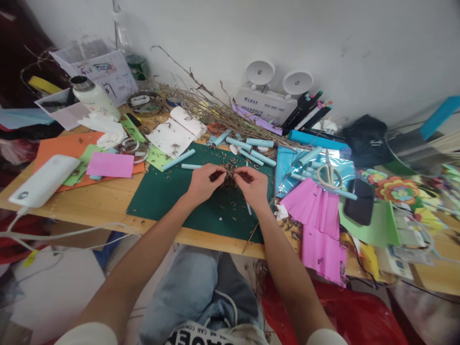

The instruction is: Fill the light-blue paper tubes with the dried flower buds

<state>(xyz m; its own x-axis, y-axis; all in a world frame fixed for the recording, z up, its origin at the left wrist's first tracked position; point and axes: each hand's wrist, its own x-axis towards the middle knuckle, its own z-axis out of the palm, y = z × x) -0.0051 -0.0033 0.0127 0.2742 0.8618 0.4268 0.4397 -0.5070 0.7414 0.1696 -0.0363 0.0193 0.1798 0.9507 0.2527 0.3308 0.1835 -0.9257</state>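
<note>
Both of my hands meet over a small heap of dry brown plant bits (230,179) on a dark green cutting mat (161,196). The fingers of my left hand (208,181) are pinched together at the heap's left side. From the right, my right hand (252,184) pinches at the same heap. Single crumbs between the fingertips are too small to make out. Light blue paper rolls (247,148) lie behind my hands, and another blue roll (178,159) rests at the mat's upper left. Brown flakes are scattered across the mat.
Dry twigs (219,115) lie along the wall. At right are scissors (328,175), a dark phone (359,201) and pleated pink paper (305,206). A white power bank (45,181), an orange sheet (53,151) and a white bottle (94,98) stand or lie at left.
</note>
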